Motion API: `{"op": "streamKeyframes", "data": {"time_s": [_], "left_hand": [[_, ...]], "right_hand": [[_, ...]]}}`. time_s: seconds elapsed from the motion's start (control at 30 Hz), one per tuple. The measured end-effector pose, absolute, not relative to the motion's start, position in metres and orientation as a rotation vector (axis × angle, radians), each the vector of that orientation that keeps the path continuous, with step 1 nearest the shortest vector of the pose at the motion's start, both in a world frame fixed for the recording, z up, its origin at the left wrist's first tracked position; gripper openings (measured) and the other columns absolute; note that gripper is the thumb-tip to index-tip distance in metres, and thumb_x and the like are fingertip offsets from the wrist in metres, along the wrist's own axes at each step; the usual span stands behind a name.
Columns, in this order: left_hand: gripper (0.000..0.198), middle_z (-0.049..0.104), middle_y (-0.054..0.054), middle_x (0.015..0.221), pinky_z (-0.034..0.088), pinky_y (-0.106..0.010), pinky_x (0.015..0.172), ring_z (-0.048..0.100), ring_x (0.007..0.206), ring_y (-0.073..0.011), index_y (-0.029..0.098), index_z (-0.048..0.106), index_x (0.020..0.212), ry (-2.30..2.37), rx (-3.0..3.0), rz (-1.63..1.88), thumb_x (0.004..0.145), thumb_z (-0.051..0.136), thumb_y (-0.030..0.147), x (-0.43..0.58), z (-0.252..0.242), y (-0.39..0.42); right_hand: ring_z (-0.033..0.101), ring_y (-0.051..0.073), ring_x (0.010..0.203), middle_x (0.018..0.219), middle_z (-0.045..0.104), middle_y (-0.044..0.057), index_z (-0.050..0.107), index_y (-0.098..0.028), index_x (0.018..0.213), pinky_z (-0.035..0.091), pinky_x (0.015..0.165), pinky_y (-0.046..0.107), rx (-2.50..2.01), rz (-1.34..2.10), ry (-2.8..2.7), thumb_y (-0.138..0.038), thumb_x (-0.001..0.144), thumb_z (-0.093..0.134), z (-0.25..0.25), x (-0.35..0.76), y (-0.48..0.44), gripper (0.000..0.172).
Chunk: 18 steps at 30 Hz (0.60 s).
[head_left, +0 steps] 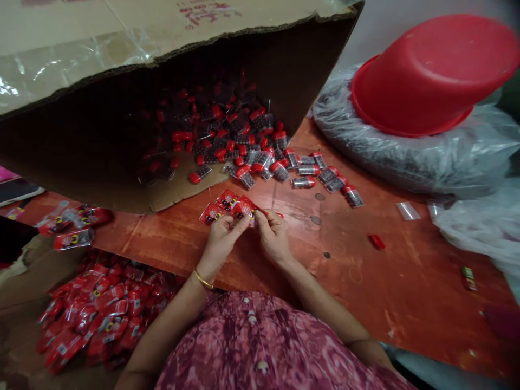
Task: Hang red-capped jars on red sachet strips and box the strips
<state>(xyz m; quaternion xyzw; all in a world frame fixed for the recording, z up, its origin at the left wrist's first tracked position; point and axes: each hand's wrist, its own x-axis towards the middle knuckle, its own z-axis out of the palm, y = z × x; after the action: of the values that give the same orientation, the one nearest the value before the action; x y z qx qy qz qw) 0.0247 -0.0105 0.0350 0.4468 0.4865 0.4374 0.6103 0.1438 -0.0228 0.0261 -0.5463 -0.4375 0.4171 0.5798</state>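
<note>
Both hands meet in the middle of the head view, over the near part of the table. My left hand, with a gold bangle at the wrist, pinches a red printed card between thumb and fingers. On the card's right side my right hand is also closed, its fingertips at the card's edge. Several similar red cards lie just beyond my left hand. Something small and red shows past my right fingers, mostly hidden. Small clear packs with red caps are strewn farther back.
A large cardboard box lies on its side, spilling capped packs onto the red-brown table. At lower left is a heap of red packages. A red tub rests on a plastic-wrapped bundle at right. A loose red cap lies nearby.
</note>
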Motion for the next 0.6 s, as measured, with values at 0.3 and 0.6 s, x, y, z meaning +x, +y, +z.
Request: {"op": "streamKeyframes", "data": {"time_s": [0.3, 0.6], "left_hand": [[0.031, 0.067, 0.0, 0.063, 0.045, -0.022, 0.061, 0.058, 0.059, -0.0104, 0.014, 0.069, 0.066, 1.043, 0.591, 1.155, 0.051, 0.082, 0.038, 0.041, 0.042, -0.015], [0.035, 0.063, 0.003, 0.057, 0.04, -0.021, 0.054, 0.052, 0.052, -0.0076, 0.014, 0.065, 0.058, 1.174, 0.477, 1.107, 0.044, 0.085, 0.039, 0.035, 0.046, -0.013]], "right_hand": [[0.046, 0.012, 0.055, 0.059, 0.051, -0.001, 0.051, -0.019, 0.065, 0.039, 0.055, 0.025, -1.461, 0.777, -1.263, -0.056, 0.088, 0.033, 0.017, 0.163, -0.035, 0.047], [0.058, 0.027, 0.083, 0.097, 0.064, 0.016, 0.055, -0.011, 0.112, 0.045, 0.07, 0.036, -2.03, 0.038, -1.844, -0.054, 0.079, 0.054, -0.002, 0.199, -0.062, 0.054]]}}
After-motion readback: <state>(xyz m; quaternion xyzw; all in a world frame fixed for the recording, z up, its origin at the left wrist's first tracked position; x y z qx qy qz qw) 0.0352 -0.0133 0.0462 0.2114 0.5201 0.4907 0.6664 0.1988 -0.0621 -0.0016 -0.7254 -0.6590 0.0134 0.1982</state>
